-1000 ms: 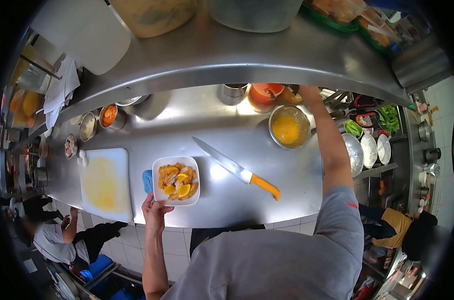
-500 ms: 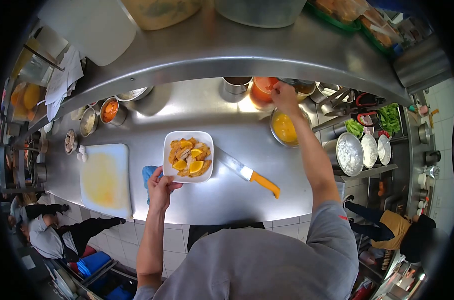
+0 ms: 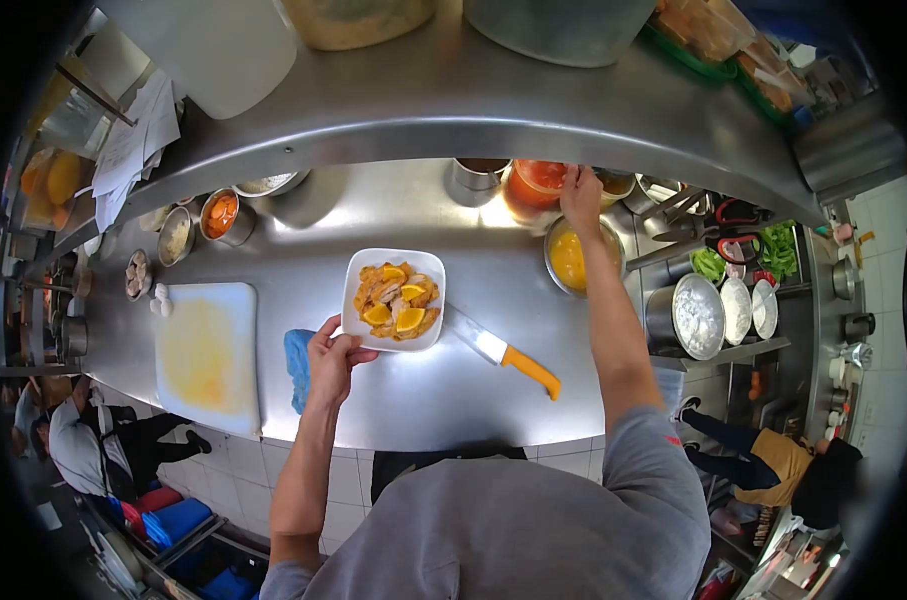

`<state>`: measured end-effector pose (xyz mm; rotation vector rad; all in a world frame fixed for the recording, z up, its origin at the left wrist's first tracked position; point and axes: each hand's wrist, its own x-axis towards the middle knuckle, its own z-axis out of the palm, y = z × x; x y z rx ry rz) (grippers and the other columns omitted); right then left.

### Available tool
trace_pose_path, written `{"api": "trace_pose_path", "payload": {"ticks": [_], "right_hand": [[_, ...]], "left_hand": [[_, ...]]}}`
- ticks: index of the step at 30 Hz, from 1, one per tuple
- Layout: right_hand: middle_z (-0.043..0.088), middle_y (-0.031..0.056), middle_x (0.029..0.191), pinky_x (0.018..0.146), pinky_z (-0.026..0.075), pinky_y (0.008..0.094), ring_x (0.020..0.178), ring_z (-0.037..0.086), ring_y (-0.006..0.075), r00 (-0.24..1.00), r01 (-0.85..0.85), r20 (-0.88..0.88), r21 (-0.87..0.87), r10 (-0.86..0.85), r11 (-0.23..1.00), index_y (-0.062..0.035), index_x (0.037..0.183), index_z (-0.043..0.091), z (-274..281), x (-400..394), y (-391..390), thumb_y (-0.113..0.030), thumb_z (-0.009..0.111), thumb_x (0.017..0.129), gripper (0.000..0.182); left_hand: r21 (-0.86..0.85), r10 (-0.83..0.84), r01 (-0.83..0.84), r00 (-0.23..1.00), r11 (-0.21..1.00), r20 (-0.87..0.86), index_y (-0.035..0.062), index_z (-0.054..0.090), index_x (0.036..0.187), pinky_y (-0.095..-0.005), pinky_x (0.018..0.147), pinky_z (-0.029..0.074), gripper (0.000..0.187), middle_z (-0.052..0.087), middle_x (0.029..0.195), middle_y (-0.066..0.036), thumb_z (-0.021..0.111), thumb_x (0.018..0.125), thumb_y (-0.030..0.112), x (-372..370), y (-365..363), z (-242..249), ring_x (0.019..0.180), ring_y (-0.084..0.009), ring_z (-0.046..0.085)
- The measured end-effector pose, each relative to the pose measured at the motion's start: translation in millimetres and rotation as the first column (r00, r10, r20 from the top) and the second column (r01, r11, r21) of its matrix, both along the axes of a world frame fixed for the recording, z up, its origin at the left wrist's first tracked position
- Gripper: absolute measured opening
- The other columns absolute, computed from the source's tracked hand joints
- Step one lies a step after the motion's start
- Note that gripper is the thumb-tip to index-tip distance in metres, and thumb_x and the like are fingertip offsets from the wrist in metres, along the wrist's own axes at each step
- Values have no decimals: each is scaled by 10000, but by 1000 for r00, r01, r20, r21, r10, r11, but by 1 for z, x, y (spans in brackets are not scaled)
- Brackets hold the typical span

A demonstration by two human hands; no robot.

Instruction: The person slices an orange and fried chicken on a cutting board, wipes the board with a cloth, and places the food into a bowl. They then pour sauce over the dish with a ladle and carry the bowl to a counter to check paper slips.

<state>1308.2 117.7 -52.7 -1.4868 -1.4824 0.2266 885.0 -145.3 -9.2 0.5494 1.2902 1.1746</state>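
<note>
My left hand (image 3: 332, 362) grips the near left rim of a white square bowl (image 3: 357, 322), thumb on the edge. In the bowl lie fried golden pieces of food (image 3: 386, 291) with orange slices (image 3: 410, 319) on top. My right hand (image 3: 580, 200) reaches far right, its fingers pinched together beside a container of red sauce (image 3: 538, 182) and above a metal bowl of yellow liquid (image 3: 567, 260). What the right fingers hold, if anything, is hidden. A knife (image 3: 529, 371) with an orange handle lies right of the white bowl.
On the left is a stained white cutting board (image 3: 206, 360), with a crumpled blue cloth or bag (image 3: 299, 368) beside it. A steel shelf (image 3: 393, 135) overhangs the back. Bowls of white powder (image 3: 697, 316) stand at the right. Other people (image 3: 778, 460) are on both sides.
The white bowl and my left hand have shifted slightly right and up. My right hand has come a little nearer and to the right, with its fingers now pointing up beside the red sauce.
</note>
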Motion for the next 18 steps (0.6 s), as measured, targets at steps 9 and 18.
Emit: {"api": "trace_pose_path", "payload": {"ticks": [9,18], "right_hand": [[667,279,785,718,520,479,787,670,462,999,40,-16,-55,-41,998,48,863,667,13,-8,1,-142,522,992,272],[643,253,751,659,484,495,720,626,472,999,-34,5,-36,34,999,48,913,624,7,4,-1,-126,516,980,216]], "left_hand": [[8,-20,20,1000,1000,17,-101,528,1290,-321,675,663,434,735,926,-211,545,859,-50,11,28,-1,706,-268,753],[-2,-75,75,997,997,27,-103,552,1250,-325,676,665,397,730,921,-210,547,857,-50,33,46,6,719,-278,752]]}}
